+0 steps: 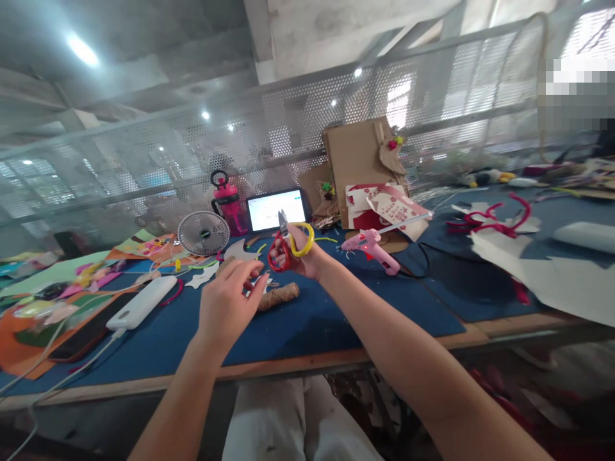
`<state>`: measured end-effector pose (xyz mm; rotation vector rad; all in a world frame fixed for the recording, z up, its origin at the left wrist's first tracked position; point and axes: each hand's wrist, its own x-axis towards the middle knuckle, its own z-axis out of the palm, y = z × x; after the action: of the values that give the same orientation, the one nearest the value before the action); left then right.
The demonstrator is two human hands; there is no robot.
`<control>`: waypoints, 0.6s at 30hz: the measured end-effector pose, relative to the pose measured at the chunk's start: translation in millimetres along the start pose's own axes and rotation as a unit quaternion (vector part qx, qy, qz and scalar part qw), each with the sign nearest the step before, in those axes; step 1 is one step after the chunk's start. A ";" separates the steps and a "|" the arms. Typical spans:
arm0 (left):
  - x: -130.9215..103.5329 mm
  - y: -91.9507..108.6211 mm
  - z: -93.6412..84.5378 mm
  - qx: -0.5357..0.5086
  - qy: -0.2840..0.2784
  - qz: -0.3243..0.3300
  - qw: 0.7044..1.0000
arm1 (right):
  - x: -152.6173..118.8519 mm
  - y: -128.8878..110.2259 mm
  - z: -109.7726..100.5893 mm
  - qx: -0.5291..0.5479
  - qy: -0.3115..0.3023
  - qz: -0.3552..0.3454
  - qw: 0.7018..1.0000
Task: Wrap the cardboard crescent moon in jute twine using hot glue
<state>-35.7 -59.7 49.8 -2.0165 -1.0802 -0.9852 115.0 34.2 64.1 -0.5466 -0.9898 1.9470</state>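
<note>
Scissors (308, 241) with one red and one yellow handle loop are held in my right hand (300, 251), blades pointing up in front of the lit tablet. My left hand (234, 296) hovers over the mat with its fingers curled and thumb near the fingertips; whether anything small is between them cannot be made out. Just right of and partly behind my left hand lies a brown twine-wrapped roll (281, 296). Small white paper cutouts (202, 276) lie left of my left hand, and others are partly hidden behind it.
A pink glue gun (371, 248) lies to the right. Behind stand a tablet (269, 210), a fan (204, 233), a pink bottle (232, 208) and cardboard (355, 160). A white power bank (142, 303) and phone (91, 330) lie left; white paper (567, 282) is at right.
</note>
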 end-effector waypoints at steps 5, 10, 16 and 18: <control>2.1 -3.0 14.5 0.073 -0.017 0.073 0.995 | 0.4 -1.3 0.3 0.045 -0.013 0.021 0.999; 13.5 2.0 24.9 0.146 -0.009 0.165 0.975 | 3.5 1.5 -2.1 0.069 -0.016 0.013 0.997; 24.5 -12.0 30.0 0.163 0.010 0.272 0.948 | 10.4 6.4 -7.2 0.095 -0.025 0.008 0.995; 28.3 -14.3 29.3 0.167 0.015 0.297 0.940 | 11.6 8.5 -9.0 0.096 -0.037 0.002 0.995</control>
<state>-28.3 -18.6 61.1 -1.8593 -0.5115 -0.4756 110.8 45.2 51.9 -0.3694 -0.8356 2.0516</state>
